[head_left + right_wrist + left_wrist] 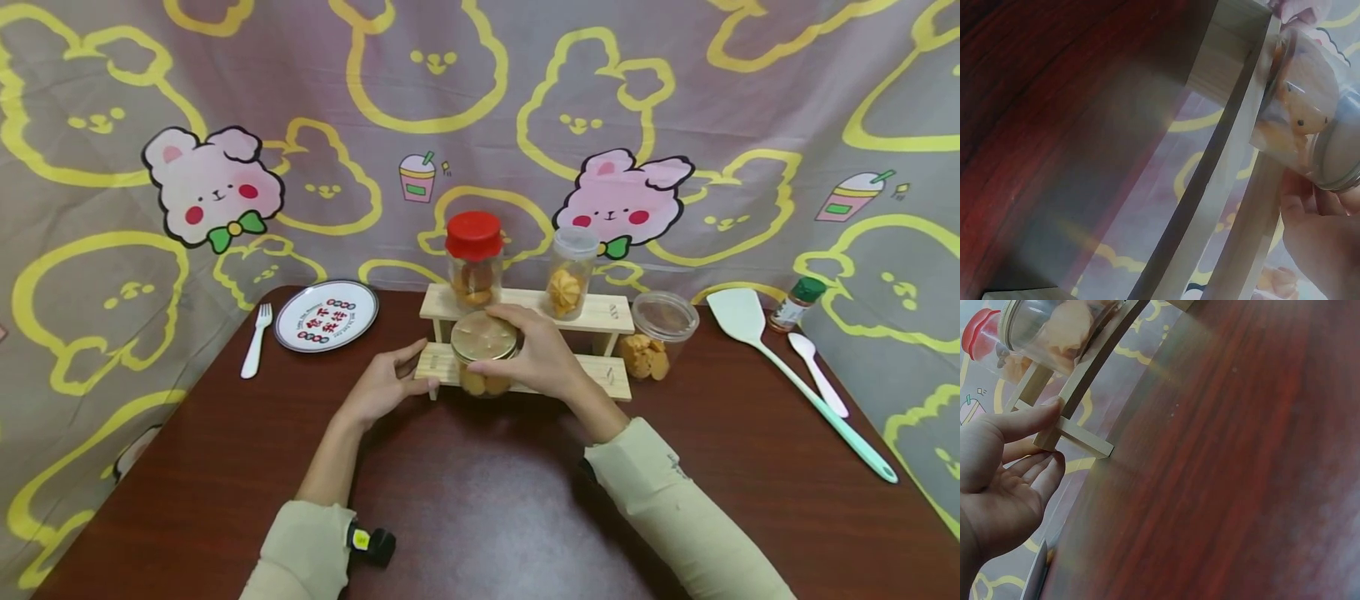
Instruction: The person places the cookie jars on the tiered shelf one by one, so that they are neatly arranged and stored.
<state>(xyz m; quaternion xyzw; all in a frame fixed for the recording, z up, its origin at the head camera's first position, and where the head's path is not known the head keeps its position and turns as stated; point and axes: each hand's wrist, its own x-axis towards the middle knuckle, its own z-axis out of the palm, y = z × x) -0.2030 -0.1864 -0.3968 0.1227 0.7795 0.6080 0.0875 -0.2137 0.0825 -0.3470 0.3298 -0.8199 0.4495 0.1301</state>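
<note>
A two-step wooden shelf [609,379] stands on the table. At its lower left end my left hand [384,385] pinches the board, thumb on one side and fingers on the other; the left wrist view shows this hand [1010,462] up close at the board's end [1072,403]. My right hand [542,354] grips a clear cookie jar [480,382] with a gold lid, on the left half of the lower step. From the right wrist, the jar [1300,100] sits at the board's edge with fingers [1329,203] near its lid.
On the upper step stand a red-lidded cookie jar [474,262] and a clear-lidded one [570,275]. Another cookie jar [660,337] stands right of the shelf. A plate [327,317] and fork [257,342] lie left; a spatula [795,375], spoon [819,375] and spice bottle [797,304] lie right.
</note>
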